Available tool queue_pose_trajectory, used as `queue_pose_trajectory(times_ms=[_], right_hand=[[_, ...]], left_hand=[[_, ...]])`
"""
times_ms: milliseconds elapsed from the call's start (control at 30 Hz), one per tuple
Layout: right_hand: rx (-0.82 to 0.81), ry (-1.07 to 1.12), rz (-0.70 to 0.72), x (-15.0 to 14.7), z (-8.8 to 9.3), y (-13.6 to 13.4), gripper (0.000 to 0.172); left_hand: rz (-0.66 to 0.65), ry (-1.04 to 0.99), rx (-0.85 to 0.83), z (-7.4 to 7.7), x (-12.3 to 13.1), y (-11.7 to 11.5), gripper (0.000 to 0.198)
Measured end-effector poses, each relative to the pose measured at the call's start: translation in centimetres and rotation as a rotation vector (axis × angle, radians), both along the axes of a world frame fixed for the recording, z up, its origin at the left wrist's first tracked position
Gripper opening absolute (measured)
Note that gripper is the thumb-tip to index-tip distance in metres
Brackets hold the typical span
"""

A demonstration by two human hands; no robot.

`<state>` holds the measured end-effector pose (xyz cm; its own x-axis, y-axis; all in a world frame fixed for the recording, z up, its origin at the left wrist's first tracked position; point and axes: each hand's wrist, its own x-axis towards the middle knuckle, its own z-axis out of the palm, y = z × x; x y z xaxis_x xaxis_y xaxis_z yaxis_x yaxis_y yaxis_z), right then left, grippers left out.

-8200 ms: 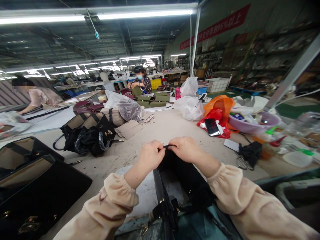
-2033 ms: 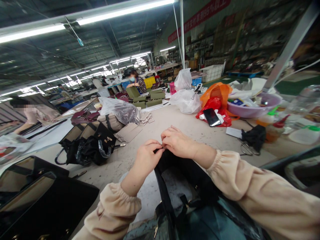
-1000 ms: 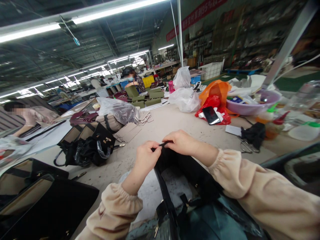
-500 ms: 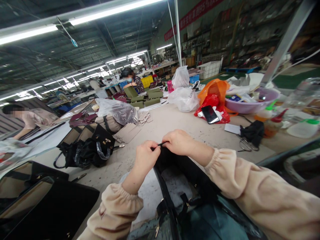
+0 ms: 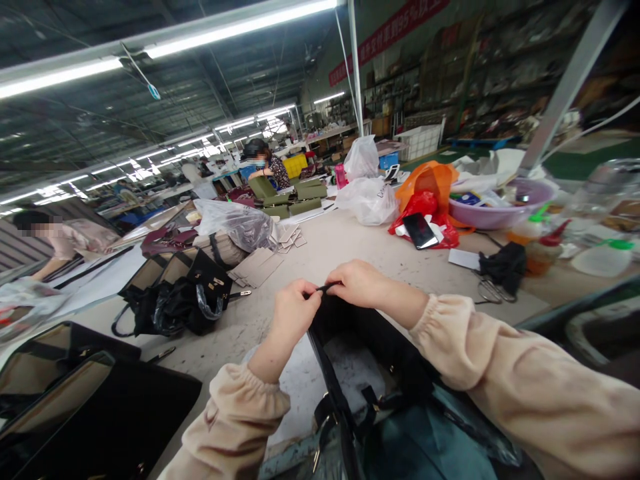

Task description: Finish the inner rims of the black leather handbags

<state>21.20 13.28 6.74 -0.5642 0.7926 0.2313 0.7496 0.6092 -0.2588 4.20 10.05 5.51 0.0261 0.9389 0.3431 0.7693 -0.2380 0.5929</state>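
Observation:
A black handbag [image 5: 345, 373] stands in front of me at the near edge of the worktable, its opening towards me and a teal lining or cloth [image 5: 425, 440] low on its right. My left hand [image 5: 296, 312] pinches the far end of the bag's top edge. Close beside it, my right hand [image 5: 357, 283] pinches the same black edge from the right. A short dark stretch of the edge shows between my fingertips. Both hands are closed, and the exact spot under the fingers is hidden.
Black handbags [image 5: 100, 413] stand at the lower left, with more black bags [image 5: 175, 293] behind them. Cardboard pieces [image 5: 257, 267], a phone [image 5: 420, 231], a purple basin [image 5: 493, 210] and squeeze bottles [image 5: 545, 250] lie around the table [image 5: 330, 243]. Scissors [image 5: 493, 291] rest at right. Co-workers sit beyond.
My hands stay on the bag's edge with almost no movement. The whole view has shifted very slightly.

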Motion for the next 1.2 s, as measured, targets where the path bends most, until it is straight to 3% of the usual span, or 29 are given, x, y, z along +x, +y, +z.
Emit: queue_pose_trajectory(times_ms=[267, 633, 867, 1200], right_hand=[[0.047, -0.070, -0.068, -0.6, 0.6, -0.3, 0.021], [-0.003, -0.050, 0.048, -1.2, 0.1, 0.3, 0.021], [-0.040, 0.018, 0.150, -0.7, -0.5, 1.1, 0.023], [-0.022, 0.021, 0.167, -0.6, -0.5, 1.2, 0.024]], left_hand=[[-0.004, -0.020, 0.026, -0.3, -0.1, 0.3, 0.008], [-0.102, -0.042, -0.012, -0.5, -1.2, 0.1, 0.005], [-0.068, -0.189, -0.058, -0.9, -1.7, -0.1, 0.006], [-0.004, -0.135, -0.060, -0.7, -1.4, -0.2, 0.006]])
